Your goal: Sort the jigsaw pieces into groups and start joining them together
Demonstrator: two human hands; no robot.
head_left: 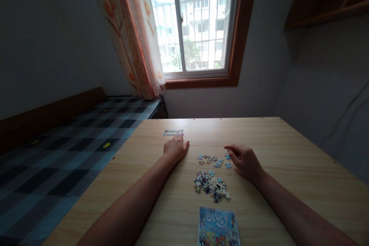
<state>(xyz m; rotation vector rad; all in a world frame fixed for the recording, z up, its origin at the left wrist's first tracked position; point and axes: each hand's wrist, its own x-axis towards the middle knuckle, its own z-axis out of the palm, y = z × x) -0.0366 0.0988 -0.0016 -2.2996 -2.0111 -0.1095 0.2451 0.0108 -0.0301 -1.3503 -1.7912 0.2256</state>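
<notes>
Person's L hand [175, 149] is palm-down at the far pc rows [173, 132], thumb out to the side, index reaching the R end; fingers look loosely open, no grip seen, tho can't tell if a pc sits under the fingertip. R hand [244, 160] is half-curled over the counter [288, 169], index out twd the middle, thumb tucked below; can't tell if anything's pinched. It's next to two blue pcs [228, 165] at the R edge of the spread pcs [210, 160].

Jigsaw pcs thus lie in 3 lots: neat rows far L, a loose spread mid-counter, and a heaped pile [211, 185] nearer the person. Prob. kept apart so single pcs are easy to see & pick; L index may be steadying or lining up the row end. Pic card or box [219, 226] lies face up, nearest the person, title upright to them, prob. for easy ref.

Writing: "BLUEY" in big white caps; smaller line below too blurred to read.
</notes>
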